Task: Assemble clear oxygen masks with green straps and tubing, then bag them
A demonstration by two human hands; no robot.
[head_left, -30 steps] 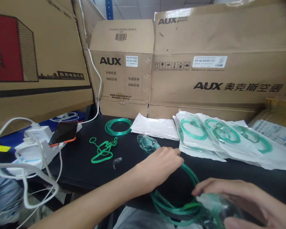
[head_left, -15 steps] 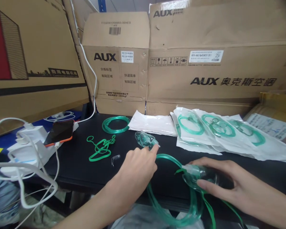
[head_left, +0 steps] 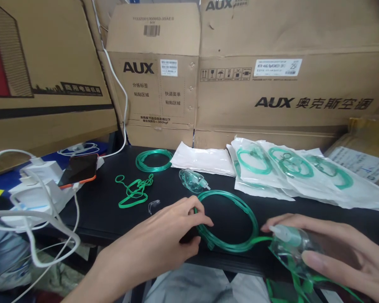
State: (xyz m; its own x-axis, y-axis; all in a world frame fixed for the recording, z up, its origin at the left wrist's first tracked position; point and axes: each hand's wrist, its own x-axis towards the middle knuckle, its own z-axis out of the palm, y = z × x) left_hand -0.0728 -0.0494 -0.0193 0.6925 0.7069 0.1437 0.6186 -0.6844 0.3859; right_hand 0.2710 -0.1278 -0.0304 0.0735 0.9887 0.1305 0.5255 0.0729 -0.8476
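My left hand (head_left: 169, 235) pinches the left side of a coil of green tubing (head_left: 236, 210) that lies on the black table (head_left: 97, 210). My right hand (head_left: 334, 248) is wrapped round a clear oxygen mask (head_left: 289, 248) at the table's front edge, with green straps hanging below it. The tubing runs from the coil to that mask. A second clear mask (head_left: 192, 181) lies just beyond the coil, untouched.
A smaller green tube coil (head_left: 153, 160), a loose green strap (head_left: 134, 191) and a small clear clip (head_left: 153, 205) lie to the left. Sealed white bags (head_left: 290, 172) with green coils fan out at the right. A phone (head_left: 78, 169), chargers and white cables sit far left. Cardboard boxes (head_left: 271, 84) wall the back.
The green coil has come down from over the table's edge to lie flat on the table. My left hand has slid back to its left side; my right hand has drawn the mask nearer.
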